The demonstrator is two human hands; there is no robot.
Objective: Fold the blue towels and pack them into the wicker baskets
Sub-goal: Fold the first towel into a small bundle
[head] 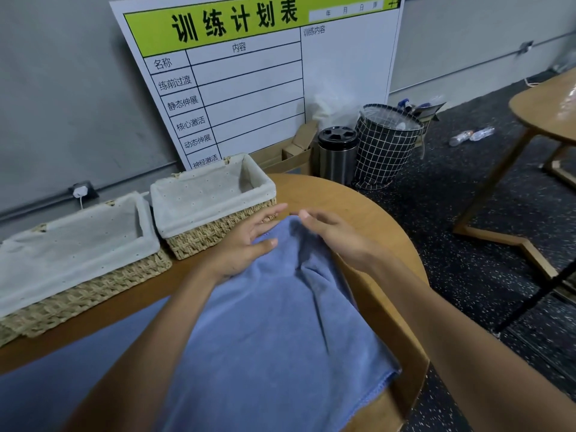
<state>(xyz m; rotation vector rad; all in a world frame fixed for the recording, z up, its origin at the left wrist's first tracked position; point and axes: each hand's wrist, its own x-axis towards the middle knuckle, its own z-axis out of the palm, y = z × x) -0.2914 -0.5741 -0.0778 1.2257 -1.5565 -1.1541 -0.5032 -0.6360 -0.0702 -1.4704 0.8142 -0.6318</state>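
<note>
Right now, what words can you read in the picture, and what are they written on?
All on the white board leaning on the wall:
"训练计划表" on its green banner
"年 月 日", blurred
"训练内容"
"内容"
"名称"
"练前过渡"
"静态伸展"
"核心激活"
"动态伸展"
"神经激活", partly hidden by a basket
Nothing else carries readable text.

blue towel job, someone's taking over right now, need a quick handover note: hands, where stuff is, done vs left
Left hand: open, fingers spread flat on the blue towel near its far edge.
Right hand: open, at the towel's far right corner, gripping nothing that shows.
The towel lies spread and wrinkled on the round wooden table; it does not look folded yet.
Near wicker basket and far wicker basket, both cloth-lined, stand at the left, with no towel inside.
Done: nothing packed. Left: fold the towel, then pack it.
</note>
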